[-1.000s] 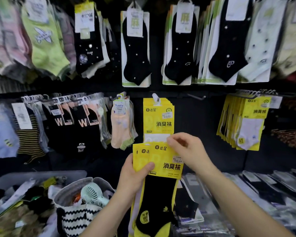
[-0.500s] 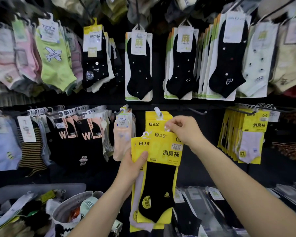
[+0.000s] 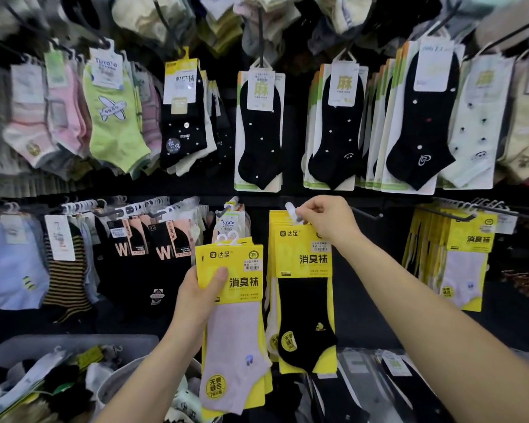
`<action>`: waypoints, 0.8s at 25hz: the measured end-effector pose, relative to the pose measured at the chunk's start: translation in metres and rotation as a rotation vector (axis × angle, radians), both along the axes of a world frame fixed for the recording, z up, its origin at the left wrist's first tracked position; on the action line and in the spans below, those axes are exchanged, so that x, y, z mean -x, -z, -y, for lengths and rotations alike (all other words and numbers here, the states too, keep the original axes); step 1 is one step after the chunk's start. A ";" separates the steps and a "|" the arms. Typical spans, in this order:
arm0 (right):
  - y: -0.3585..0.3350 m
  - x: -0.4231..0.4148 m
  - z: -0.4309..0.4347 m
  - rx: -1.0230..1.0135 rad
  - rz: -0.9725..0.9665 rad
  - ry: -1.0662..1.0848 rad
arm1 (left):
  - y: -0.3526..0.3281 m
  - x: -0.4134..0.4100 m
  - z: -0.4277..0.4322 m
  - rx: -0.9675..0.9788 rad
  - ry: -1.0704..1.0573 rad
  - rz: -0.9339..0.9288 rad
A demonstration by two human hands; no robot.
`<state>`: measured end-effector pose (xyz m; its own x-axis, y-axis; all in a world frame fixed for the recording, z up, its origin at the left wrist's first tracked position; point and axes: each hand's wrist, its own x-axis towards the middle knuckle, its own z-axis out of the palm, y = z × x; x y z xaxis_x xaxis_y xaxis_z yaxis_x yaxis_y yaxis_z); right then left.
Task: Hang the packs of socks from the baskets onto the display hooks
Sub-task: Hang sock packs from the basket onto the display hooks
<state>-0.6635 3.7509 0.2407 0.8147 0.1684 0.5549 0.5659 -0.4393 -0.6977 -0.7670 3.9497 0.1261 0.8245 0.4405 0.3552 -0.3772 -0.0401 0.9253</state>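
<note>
Hook [image 3: 290, 209], white-tipped and jutting from the dark rail mid-wall, is where the right hand [image 3: 327, 219] is: its fingers are curled, and thumb and forefinger pinch the white tab [image 3: 298, 221] at the top of the black pack [image 3: 306, 303], right at the hook's tip. Whether that tab is already over the hook cannot be told, as the fingers cover it. The black pack hangs straight down below the hook, yellow card facing out, in front of more yellow cards [image 3: 275, 227] on the same hook. Below and left of the hook, the left hand [image 3: 196, 300] grips a stack [image 3: 235, 331] of like packs, a pale grey sock in front. Its thumb presses flat on the front card, and the other fingers wrap round the stack's left edge and go behind it, out of sight. The stack is upright, just beside the black pack, though whether they touch cannot be told. Its white hangers [image 3: 229, 238] are free in the air, lower than the hook. Far below and left of the hook lies a grey tub [image 3: 74, 341] with loose packs in it, and a pale round basket [image 3: 116, 381] stands by its near side. Right of the hook, well apart, yellow packs [image 3: 461, 261] hang from another peg. Above the hook hang dotted socks [image 3: 258, 132] on white cards.
</note>
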 end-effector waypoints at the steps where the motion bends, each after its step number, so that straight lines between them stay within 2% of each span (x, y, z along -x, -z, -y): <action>1: 0.003 0.000 0.001 0.011 0.009 0.007 | 0.000 0.002 -0.001 -0.007 0.000 0.002; 6: 0.027 -0.001 0.012 0.086 0.164 0.009 | -0.006 0.004 0.003 -0.030 -0.013 0.021; 14: 0.041 -0.008 0.003 0.109 0.081 0.077 | -0.016 -0.002 0.025 -0.024 0.055 0.072; 17: 0.048 0.005 0.008 -0.080 0.186 0.130 | -0.017 -0.004 0.029 -0.025 0.044 0.082; 19: 0.058 0.021 0.007 -0.220 0.135 0.024 | -0.018 -0.005 0.035 -0.024 0.038 0.088; 20: 0.064 0.028 0.005 -0.217 0.073 -0.044 | -0.020 -0.006 0.039 -0.021 0.038 0.091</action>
<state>-0.6918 3.7463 0.1765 0.7656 0.0739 0.6390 0.6337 -0.2573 -0.7295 -0.7612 3.9102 0.1457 0.8044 0.4013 0.4380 -0.4610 -0.0433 0.8863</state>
